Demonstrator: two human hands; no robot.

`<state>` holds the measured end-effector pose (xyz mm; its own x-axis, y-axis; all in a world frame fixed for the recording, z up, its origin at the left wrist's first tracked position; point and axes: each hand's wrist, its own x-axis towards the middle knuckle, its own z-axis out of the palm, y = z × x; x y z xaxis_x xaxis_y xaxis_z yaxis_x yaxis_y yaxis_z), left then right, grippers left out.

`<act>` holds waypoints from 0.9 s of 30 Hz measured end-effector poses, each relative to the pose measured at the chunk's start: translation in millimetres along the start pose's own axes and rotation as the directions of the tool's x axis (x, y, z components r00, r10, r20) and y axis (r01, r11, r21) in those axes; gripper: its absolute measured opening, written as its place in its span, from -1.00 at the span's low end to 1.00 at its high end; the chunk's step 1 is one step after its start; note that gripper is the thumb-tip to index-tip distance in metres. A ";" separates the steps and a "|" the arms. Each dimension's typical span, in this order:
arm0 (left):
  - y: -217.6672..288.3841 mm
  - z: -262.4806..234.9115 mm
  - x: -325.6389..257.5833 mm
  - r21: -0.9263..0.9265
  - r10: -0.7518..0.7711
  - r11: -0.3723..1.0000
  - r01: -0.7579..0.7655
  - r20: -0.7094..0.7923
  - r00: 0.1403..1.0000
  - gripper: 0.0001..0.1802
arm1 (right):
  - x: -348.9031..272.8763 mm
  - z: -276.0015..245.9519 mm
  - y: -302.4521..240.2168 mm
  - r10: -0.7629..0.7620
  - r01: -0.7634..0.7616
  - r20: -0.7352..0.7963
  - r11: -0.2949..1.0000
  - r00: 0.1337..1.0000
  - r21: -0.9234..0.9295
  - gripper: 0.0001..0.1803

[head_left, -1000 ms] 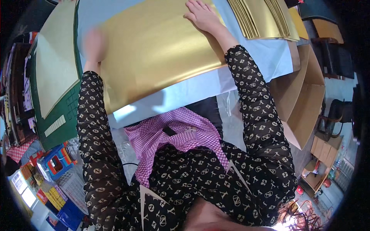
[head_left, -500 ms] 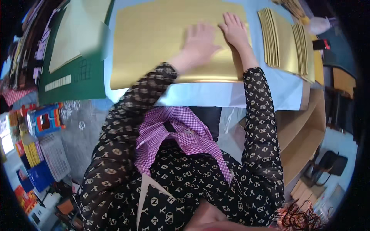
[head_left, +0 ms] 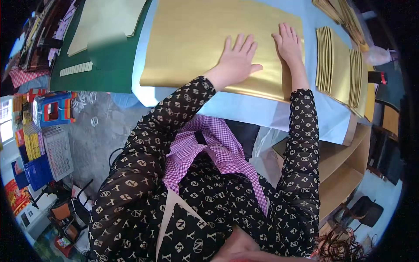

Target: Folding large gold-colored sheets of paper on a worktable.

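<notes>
Currently I see the table [head_left: 244,111] under its pale blue cover, and on it the large gold sheet [head_left: 196,39], folded along its near edge so that a doubled, rounded fold faces me. Both hands lie flat on the sheet near that fold. Left hand [head_left: 235,61]: fingers spread apart, palm down, gripping nothing. Right hand [head_left: 289,43]: fingers together and straight, pressing flat, gripping nothing. My judgement: the fold is laid over and is being smoothed; the crease looks soft, not yet sharp along its length. To my right, 2 stacks of folded gold pieces [head_left: 340,65] stand finished, so this sheet reads as one of a run. At far left a green cutting mat [head_left: 100,74] carries paler sheets.
</notes>
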<state>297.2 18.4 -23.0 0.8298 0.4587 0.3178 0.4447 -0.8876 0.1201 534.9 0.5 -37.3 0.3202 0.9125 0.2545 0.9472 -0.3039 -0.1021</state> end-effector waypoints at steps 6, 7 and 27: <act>-38.8 -25.7 -37.1 0.045 -0.115 0.993 0.110 0.110 0.987 -0.23 | -1.6 8.0 12.2 -0.040 0.039 -0.044 0.999 0.998 -0.033 -0.36; -48.5 -32.9 -45.4 0.089 -0.187 0.981 0.174 0.157 0.970 -0.23 | -0.3 5.6 6.5 -0.022 0.021 -0.029 0.999 0.999 -0.031 -0.36; -153.5 -98.4 -160.3 0.414 -0.370 0.873 0.256 0.223 0.902 -0.28 | -3.3 6.0 12.3 -0.024 0.024 -0.018 1.000 1.000 0.008 -0.37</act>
<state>62.7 76.9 0.2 0.6590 0.7515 0.0327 0.7405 -0.6405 -0.2034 545.4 -4.7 -45.2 0.2974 0.9147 0.2738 0.9546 -0.2793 -0.1038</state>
